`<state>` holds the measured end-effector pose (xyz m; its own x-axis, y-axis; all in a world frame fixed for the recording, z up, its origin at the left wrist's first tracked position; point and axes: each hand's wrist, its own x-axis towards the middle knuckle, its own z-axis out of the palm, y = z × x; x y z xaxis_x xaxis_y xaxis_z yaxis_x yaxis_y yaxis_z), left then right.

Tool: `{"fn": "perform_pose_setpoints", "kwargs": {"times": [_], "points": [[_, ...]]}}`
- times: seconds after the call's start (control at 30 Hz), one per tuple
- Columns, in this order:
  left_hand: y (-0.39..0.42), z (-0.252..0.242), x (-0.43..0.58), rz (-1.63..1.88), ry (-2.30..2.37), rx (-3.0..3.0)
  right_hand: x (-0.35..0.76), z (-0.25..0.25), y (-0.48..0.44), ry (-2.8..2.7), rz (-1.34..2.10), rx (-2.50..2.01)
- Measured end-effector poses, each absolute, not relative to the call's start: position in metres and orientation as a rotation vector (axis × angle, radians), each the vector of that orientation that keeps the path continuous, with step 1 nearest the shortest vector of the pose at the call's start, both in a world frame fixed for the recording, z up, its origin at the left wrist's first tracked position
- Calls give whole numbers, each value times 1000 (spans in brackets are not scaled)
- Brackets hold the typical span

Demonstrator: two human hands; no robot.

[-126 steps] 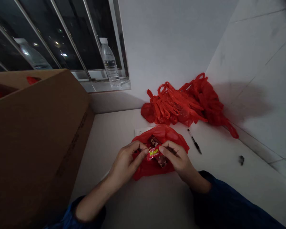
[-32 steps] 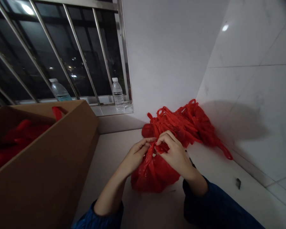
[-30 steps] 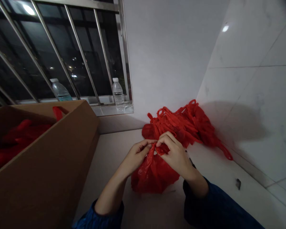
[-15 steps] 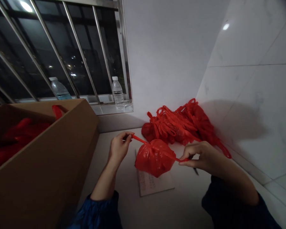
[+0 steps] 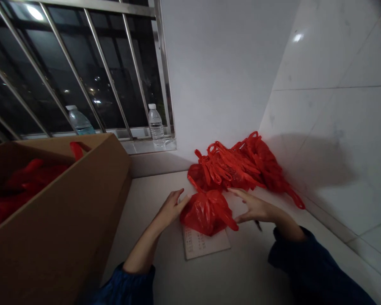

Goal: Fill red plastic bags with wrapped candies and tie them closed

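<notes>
A knotted red plastic bag [image 5: 208, 213] sits on a sheet of printed paper [image 5: 203, 245], its contents hidden. My left hand [image 5: 171, 207] is open at the bag's left side, fingertips at or very near the plastic. My right hand [image 5: 254, 210] lies open and almost flat to the right of the bag, its fingers reaching above a loose red handle end. Neither hand holds anything. A black pen [image 5: 258, 225] lies partly under my right hand.
A heap of red plastic bags [image 5: 238, 165] lies against the tiled wall behind. On the left stands a cardboard box [image 5: 57, 212] holding more red bags. Two water bottles [image 5: 155, 125] stand at the barred window.
Both hands have let go of the bag's handles and moved apart. The knotted bag now rests on the paper, with its handle ends slack instead of pulled tight.
</notes>
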<state>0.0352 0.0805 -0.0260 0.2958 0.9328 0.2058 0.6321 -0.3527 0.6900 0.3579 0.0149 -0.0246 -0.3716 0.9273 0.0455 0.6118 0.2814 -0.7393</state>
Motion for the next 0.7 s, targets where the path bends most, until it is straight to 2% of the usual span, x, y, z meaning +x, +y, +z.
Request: {"fn": "perform_pose_setpoints", "kwargs": {"times": [0.07, 0.23, 0.37, 0.7], "points": [[82, -32, 49, 777, 1344, 2164, 338, -48, 27, -2122, 617, -1435], [74, -39, 78, 708, 1131, 2395, 284, -82, 39, -2120, 314, -1166], [64, -60, 77, 665, 1165, 2622, 268, -94, 33, -2107, 246, -1116], [70, -102, 80, 508, 1403, 2899, 264, -118, 40, -2267, 39, -1458]]}}
